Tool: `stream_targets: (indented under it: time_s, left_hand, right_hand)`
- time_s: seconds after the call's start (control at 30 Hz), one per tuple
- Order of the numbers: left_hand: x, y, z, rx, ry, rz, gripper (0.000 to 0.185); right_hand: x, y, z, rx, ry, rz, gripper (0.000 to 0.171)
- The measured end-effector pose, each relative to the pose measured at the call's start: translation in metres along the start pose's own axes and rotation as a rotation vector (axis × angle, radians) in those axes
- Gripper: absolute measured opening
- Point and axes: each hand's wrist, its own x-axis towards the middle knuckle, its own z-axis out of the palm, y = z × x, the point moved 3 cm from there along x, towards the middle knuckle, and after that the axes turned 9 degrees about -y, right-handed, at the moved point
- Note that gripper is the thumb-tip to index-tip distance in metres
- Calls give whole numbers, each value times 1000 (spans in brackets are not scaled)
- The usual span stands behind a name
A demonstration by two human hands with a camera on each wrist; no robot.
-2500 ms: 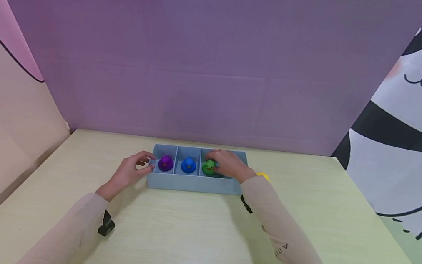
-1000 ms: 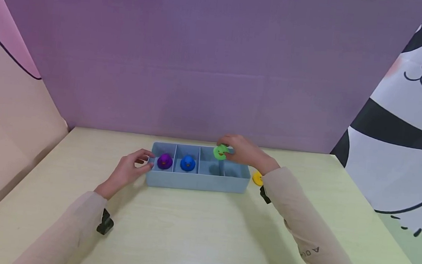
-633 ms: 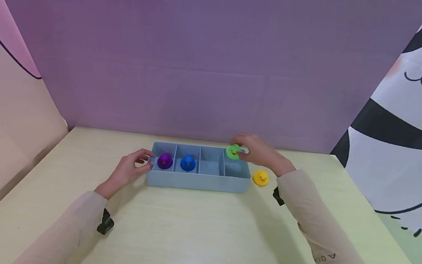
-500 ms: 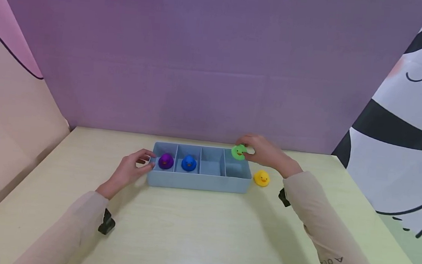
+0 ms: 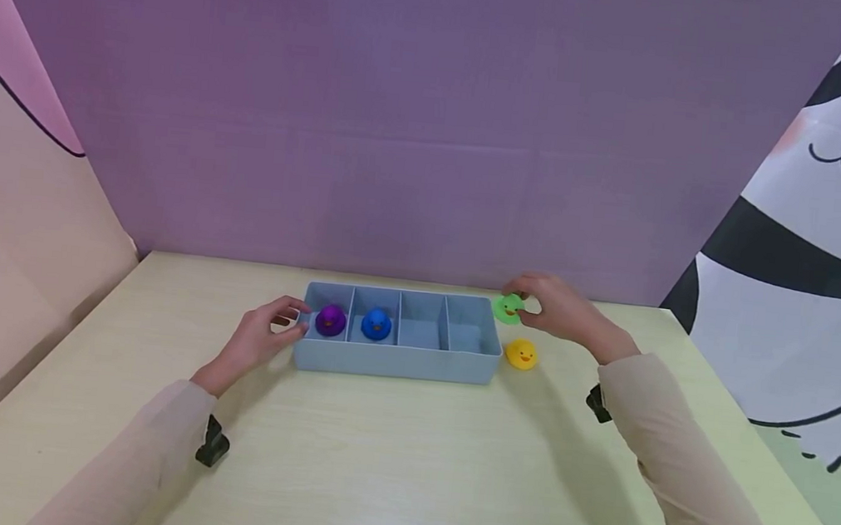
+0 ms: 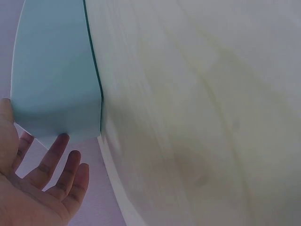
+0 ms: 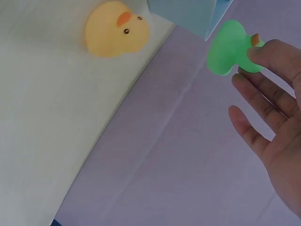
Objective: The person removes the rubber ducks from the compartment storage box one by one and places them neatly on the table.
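My right hand pinches a green rubber duck above the table, just off the box's right end. In the right wrist view, thumb and fingertips hold the green duck by its head side, while another finger stands apart from it. My left hand is at the left end of a blue-grey divided box, its fingers loosely extended and touching that end. Inside the box, a purple duck sits in the leftmost compartment and a blue duck in the one beside it. The two right compartments hold nothing.
A yellow duck sits on the pale wooden table, close to the box's right end. Behind the table rises a purple backdrop. A panda-printed panel stands at the right.
Out of the third compartment came the green duck, lifted by my right hand and carried rightward past the box's end. The yellow duck came into full view. My left hand stayed put.
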Motion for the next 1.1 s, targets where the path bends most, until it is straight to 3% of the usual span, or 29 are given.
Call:
stream_targets:
  time_s: [0.73,1.1]
  left_hand:
    - [-1,1,2,-14,7,14,27]
    - [0,-1,1,-30,12,3,27]
  right_hand:
    - [-46,49,17,-3,11,103,29]
    - [-60,62,33,36,3,100,31]
